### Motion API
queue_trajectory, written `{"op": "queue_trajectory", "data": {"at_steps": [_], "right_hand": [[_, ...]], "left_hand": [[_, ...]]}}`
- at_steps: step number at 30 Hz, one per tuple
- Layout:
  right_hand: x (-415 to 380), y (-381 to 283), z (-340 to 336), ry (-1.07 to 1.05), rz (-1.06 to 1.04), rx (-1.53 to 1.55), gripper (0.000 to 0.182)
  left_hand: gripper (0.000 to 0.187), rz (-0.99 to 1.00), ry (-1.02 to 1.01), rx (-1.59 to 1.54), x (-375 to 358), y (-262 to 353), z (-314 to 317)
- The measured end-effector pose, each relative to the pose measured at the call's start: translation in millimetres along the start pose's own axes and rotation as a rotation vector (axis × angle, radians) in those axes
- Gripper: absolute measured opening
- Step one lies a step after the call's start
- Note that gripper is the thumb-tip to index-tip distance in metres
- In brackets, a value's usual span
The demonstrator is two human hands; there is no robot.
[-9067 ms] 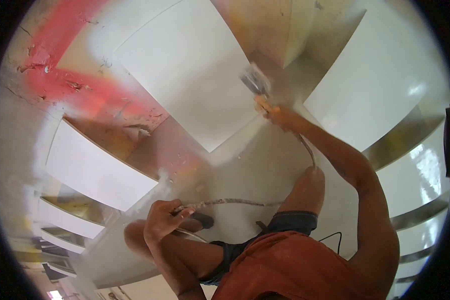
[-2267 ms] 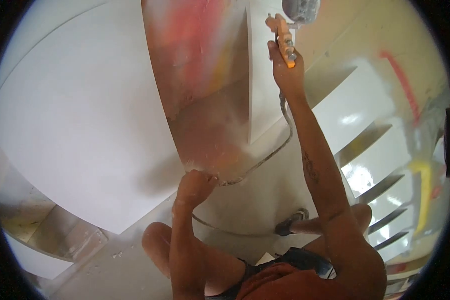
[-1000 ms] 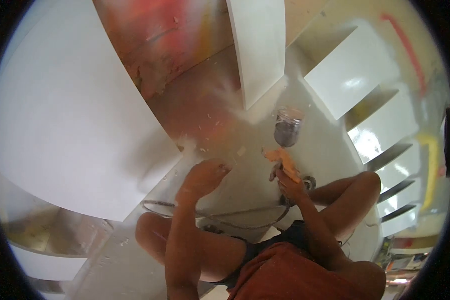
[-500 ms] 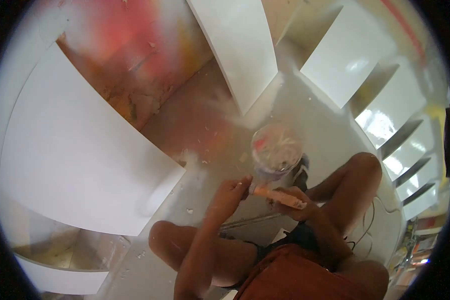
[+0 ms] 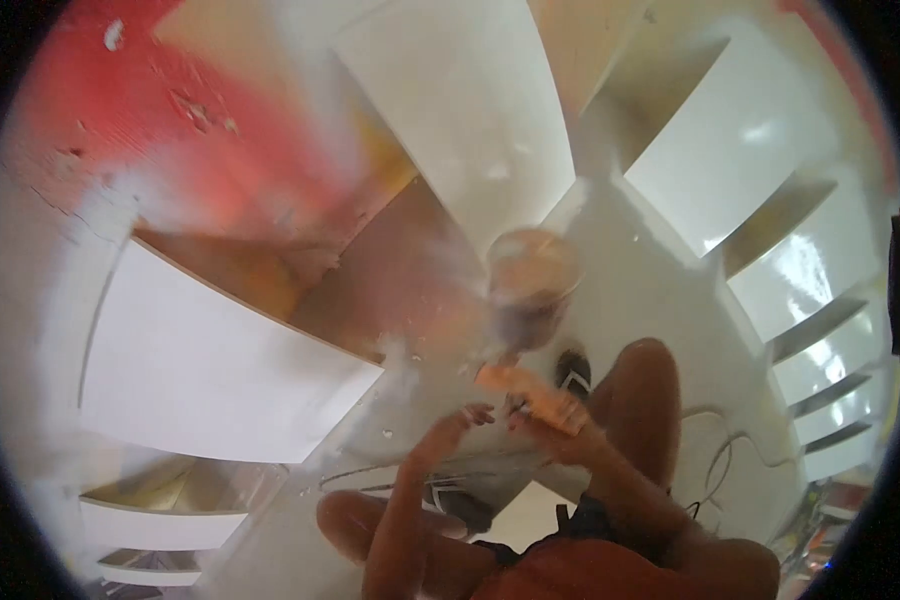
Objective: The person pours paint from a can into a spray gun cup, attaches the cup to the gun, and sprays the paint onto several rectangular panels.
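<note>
My right hand grips the orange handle of a spray gun held close in front of me. Its round cup sits on top, blurred by motion. My left hand hovers just left of the gun's handle with fingers spread, touching or nearly touching it; I cannot tell which. I am squatting, knees bent, on a white-dusted floor.
White-painted panels lean upright around me: one at left, one ahead, several at right. A red-and-yellow stained wall stands behind. A hose and a thin cable lie on the floor by my feet.
My view has swung left and up, so the panels shifted right. The spray gun stays in my right hand near my knees; my left hand has opened beside it.
</note>
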State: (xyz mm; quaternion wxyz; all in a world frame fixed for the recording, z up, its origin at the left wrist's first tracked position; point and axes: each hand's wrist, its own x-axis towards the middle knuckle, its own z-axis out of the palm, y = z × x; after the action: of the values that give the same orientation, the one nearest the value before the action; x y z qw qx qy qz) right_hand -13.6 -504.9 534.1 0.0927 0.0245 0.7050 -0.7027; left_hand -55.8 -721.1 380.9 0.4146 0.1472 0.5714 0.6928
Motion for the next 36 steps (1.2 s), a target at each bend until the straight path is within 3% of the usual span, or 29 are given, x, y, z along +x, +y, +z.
{"op": "queue_trajectory", "data": {"at_steps": [2, 3, 4, 7, 9, 13, 16, 18, 26, 28, 30, 32, 36], "right_hand": [[22.5, -62.7, -31.3, 0.112, -0.094, 0.192, 0.023], [33.7, -122.3, -39.6, 0.242, 0.042, 0.139, 0.021], [44.9, -182.2, -47.2, 0.373, 0.182, 0.080, 0.020], [71.1, -282.5, -80.7, 0.539, 0.041, 0.171, 0.019], [92.7, -344.7, -106.1, 0.592, 0.052, 0.048, 0.020], [154.5, -425.6, -183.3, 0.617, 0.177, -0.170, 0.017], [210.7, -448.6, -240.8, 0.596, 0.060, -0.200, 0.020], [253.9, -454.4, -269.3, 0.626, 0.011, -0.187, 0.025], [342.0, -447.2, -333.6, 0.536, 0.176, -0.186, 0.027], [331.4, -452.2, -337.9, 0.335, 0.295, -0.071, 0.026], [327.1, -460.9, -340.6, 0.309, 0.294, -0.066, 0.024], [331.4, -462.8, -347.9, 0.396, 0.160, -0.241, 0.031], [352.7, -463.7, -353.1, 0.509, 0.132, -0.264, 0.032]], "left_hand": [[0.045, 0.066, -0.283, 0.904, -35.5, -46.9, 9.5], [0.045, 0.073, -0.269, 0.894, -39.5, -22.0, 16.9], [0.042, -0.091, -0.231, 0.986, -45.2, 3.2, 26.6], [0.033, -0.632, -0.140, 1.191, -84.8, 75.4, 65.3], [0.033, -0.491, 0.315, 0.989, -108.1, 123.7, 69.0], [0.033, -0.560, 0.548, 0.926, -129.9, 172.6, 82.5], [0.034, -0.575, 0.563, 0.860, -98.9, 201.9, 116.4], [0.042, -0.478, 0.642, 0.744, -74.5, 244.9, 140.0], [0.045, -0.450, 0.796, 0.756, -4.7, 284.2, 191.4], [0.045, -0.484, 0.804, 0.765, 3.3, 292.1, 197.6], [0.045, -0.513, 0.854, 0.791, 6.7, 297.4, 203.4], [0.043, -0.478, 0.875, 0.744, 12.2, 309.4, 209.8], [0.036, -0.434, 0.881, 0.782, 20.2, 307.4, 218.2]]}}
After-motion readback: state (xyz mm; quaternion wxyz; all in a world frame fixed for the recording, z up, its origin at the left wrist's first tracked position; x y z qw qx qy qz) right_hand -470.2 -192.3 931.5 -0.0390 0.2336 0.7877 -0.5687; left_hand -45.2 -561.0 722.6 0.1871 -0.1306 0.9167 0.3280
